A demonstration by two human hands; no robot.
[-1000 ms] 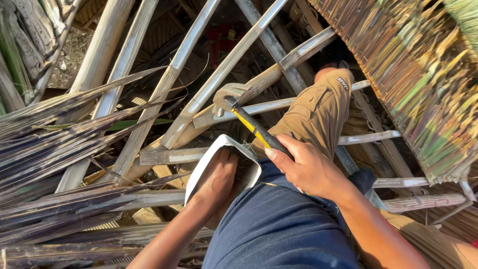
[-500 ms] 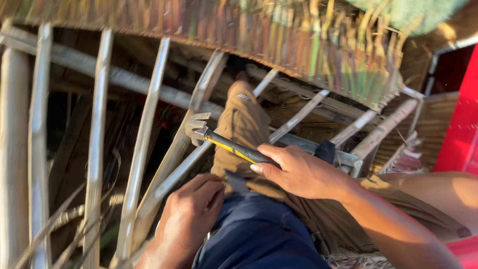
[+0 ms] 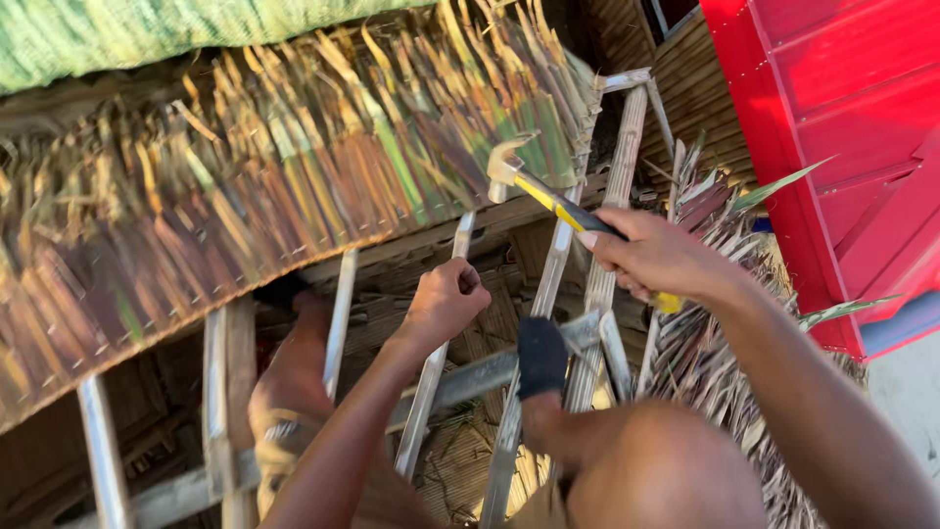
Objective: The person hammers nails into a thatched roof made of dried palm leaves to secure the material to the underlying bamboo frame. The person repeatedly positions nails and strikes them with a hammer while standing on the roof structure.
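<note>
At six o'clock a bare knee (image 3: 656, 470) fills the foreground. Above it, the left hand (image 3: 446, 304) is curled into a closed fist over a wooden slat (image 3: 431, 382). At two o'clock the right hand (image 3: 656, 260) clamps the hammer (image 3: 548, 196), head raised against the thatch (image 3: 245, 196).

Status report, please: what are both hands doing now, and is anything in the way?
Right hand shut on hammer, raised. Left hand closed in a fist at a bamboo slat. Thatch panel directly ahead of the hammer head.
</note>
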